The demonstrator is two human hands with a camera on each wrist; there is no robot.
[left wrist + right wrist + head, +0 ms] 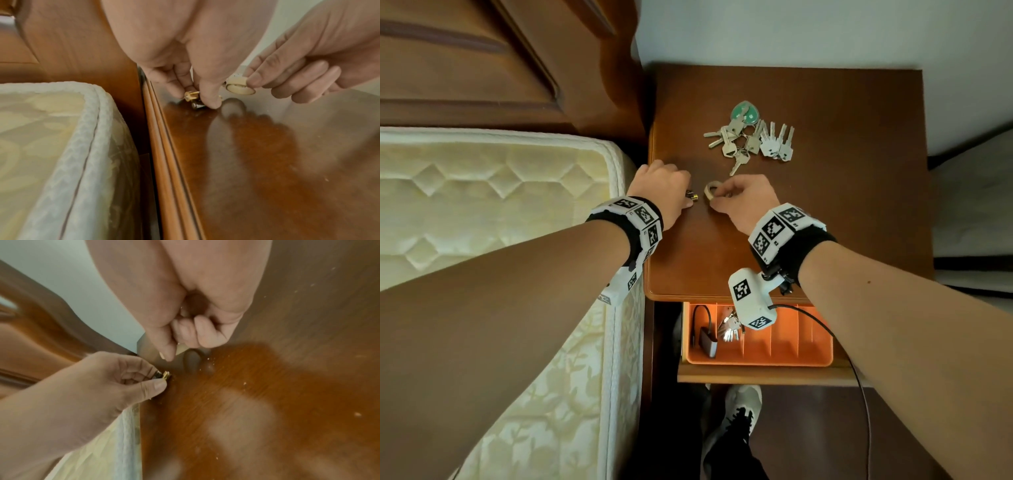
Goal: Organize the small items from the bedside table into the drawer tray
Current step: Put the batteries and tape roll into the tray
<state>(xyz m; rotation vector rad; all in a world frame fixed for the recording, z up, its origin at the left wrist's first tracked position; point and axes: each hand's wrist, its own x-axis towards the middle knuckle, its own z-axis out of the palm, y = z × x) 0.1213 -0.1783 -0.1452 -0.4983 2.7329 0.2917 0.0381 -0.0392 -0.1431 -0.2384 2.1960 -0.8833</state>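
Brown wood is under both your hands: the bedside table (825,205) top. Your left hand (664,192) pinches a tiny gold and dark metal piece (193,97) near the table's left edge, low on the wood. I cannot tell what it is; it may be a small plug or clip. Your right hand (743,198) pinches a small cream roll of tape (239,85), lifted just off the table, right beside your left hand. The hands are close but not touching.

You look to be at the pick-up step. A big bunch of keys (750,137) waits farther back on the table. The orange drawer tray (822,359) sits in the open drawer below the table's front edge, with a grey adapter (708,342) and some keys inside.

Next, lift both bits and bring them down to free slots in the tray. Hold tight, they are tiny.
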